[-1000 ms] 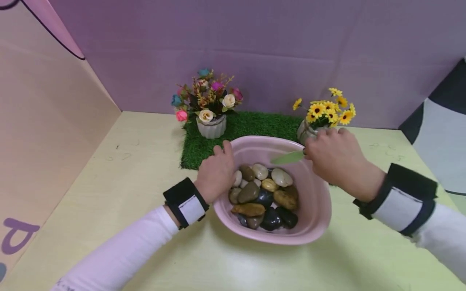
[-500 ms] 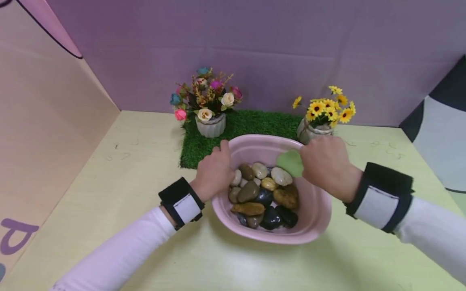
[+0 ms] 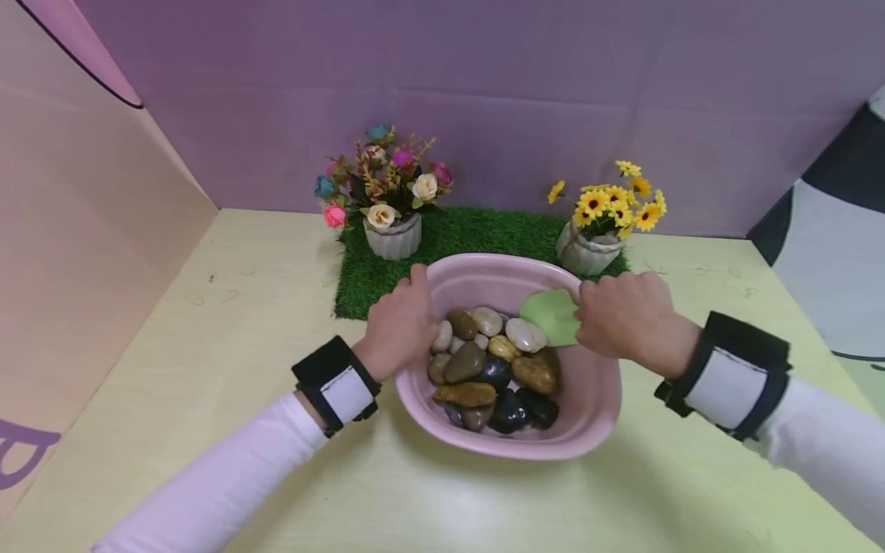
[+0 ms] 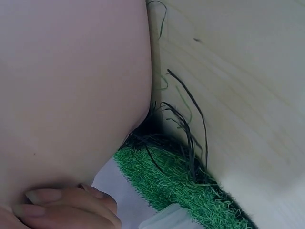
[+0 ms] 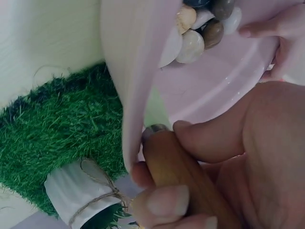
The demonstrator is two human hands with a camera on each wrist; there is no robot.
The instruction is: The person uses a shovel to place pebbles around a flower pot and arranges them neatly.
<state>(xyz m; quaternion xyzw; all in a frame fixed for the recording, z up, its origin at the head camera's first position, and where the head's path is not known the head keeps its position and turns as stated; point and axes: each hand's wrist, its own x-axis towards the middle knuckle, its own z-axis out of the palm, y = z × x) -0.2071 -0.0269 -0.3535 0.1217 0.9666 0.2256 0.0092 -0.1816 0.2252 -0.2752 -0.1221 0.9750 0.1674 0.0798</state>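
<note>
A pink plastic basin point(image 3: 508, 452) stands on the table with several smooth stones point(image 3: 466, 361) in brown, white and black at its bottom. At the basin's left rim, my left hand point(image 3: 399, 322) grips the edge with fingers curled under it. My right hand point(image 3: 625, 316), above the right rim, holds a small garden trowel by its wooden handle point(image 5: 181, 167). Its light green blade point(image 3: 549, 315) points left into the basin, beside a white stone point(image 3: 525, 335). In the left wrist view, the outside of the basin point(image 4: 71, 95) hides most of the stones' side.
A strip of artificial grass point(image 3: 477, 230) lies behind the basin. On it stand a pot of mixed artificial flowers point(image 3: 390, 238) and a pot of yellow flowers point(image 3: 591, 250). A purple backdrop point(image 3: 484, 115) rises behind, and loose grass strands point(image 3: 228, 296) lie on the table.
My right hand has come left and lower with the trowel, and the blade has turned from nearly edge-on to its broad face. My left hand stays at the rim; the stones lie the same.
</note>
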